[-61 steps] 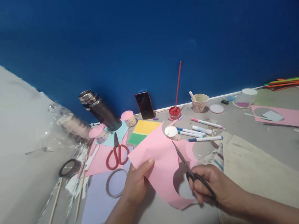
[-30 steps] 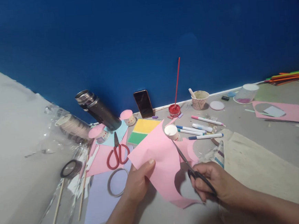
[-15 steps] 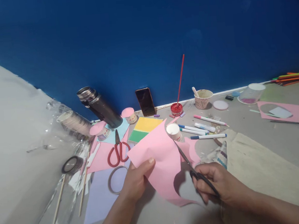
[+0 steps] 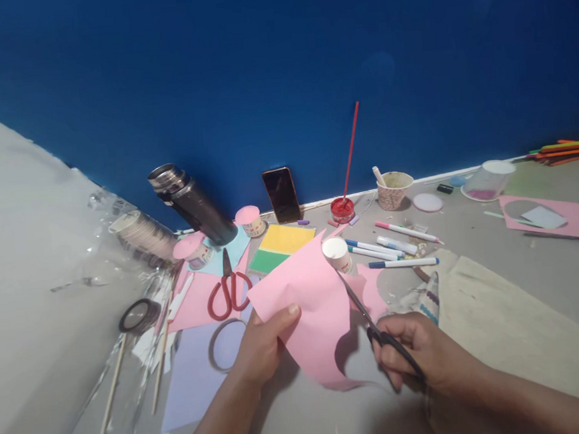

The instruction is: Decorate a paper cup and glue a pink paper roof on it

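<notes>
Left hand (image 4: pixel 264 346) pinches the pink paper sheet (image 4: pixel 309 309) at its lower left edge, thumb on top, lifting it just above the grey worktop (image 4: pixel 513 259). Right hand (image 4: pixel 415 354) grips the black-handled scissors (image 4: pixel 373 324), fingers through the loops, blades reaching into the sheet's right side beside a curved cut-out. A white paper cup (image 4: pixel 336 253) stands just behind the sheet; red-handled scissors (image 4: pixel 229 290) lie to the left.

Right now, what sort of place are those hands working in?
Probably a home craft corner on a floor against a blue wall: the right hand works black scissors through pink paper held by the left hand, with marker pens nearby.
</notes>
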The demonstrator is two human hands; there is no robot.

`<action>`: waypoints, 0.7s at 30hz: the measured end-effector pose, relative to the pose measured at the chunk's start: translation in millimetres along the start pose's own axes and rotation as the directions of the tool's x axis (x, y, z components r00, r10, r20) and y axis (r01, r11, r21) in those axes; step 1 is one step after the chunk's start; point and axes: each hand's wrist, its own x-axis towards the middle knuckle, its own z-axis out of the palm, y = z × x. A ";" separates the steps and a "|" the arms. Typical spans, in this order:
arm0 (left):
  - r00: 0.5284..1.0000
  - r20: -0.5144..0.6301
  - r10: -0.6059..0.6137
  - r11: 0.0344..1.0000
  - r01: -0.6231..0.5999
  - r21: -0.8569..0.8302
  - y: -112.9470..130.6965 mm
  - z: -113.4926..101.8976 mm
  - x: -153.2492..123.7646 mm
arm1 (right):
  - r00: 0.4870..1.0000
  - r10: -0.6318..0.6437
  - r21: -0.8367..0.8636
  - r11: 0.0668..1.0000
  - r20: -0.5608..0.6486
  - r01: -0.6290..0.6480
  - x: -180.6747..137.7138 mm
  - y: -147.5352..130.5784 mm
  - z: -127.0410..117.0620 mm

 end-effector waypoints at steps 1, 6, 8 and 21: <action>1.000 0.003 0.000 1.000 0.000 0.002 -0.2 -0.6 0.3 | 1.000 -0.005 -0.004 1.000 -0.001 0.005 0.0 0.3 -0.2; 1.000 0.026 0.005 1.000 -0.006 0.011 -2.3 -6.9 1.6 | 1.000 0.009 -0.007 1.000 0.004 -0.009 -0.1 -1.0 -1.0; 0.999 0.034 0.009 1.000 -0.009 0.018 -3.0 -9.9 1.8 | 1.000 0.017 -0.003 1.000 0.006 -0.017 -0.2 -1.8 -0.8; 1.000 0.011 0.011 1.000 -0.011 0.013 0.4 -11.7 1.2 | 0.999 0.036 -0.005 0.999 -0.004 -0.036 -1.3 1.1 -0.9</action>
